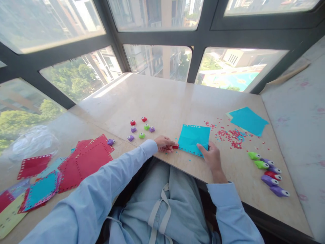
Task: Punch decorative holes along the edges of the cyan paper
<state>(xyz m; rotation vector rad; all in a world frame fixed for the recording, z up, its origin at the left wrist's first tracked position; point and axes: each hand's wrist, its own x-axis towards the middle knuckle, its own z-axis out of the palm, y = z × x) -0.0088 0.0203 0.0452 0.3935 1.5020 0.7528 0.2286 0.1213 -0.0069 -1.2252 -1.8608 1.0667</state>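
Note:
A blue sheet of paper [193, 138] lies near the front edge of the table, with punched holes along its top and bottom edges. My right hand [211, 155] grips its lower right part, thumb on top and fingers underneath. At the sheet's left edge, my left hand [165, 143] is closed around a small red craft punch [175, 146], which touches the paper near its lower left corner. My fingers hide most of the punch.
Small craft punches [146, 127] in red, purple and green stand left of centre. Larger punches [270, 181] line the right side. Red and blue confetti [232, 136] is scattered near more blue paper [250, 120]. Punched red sheets [92, 159] and a clear plastic bag [35, 140] lie left.

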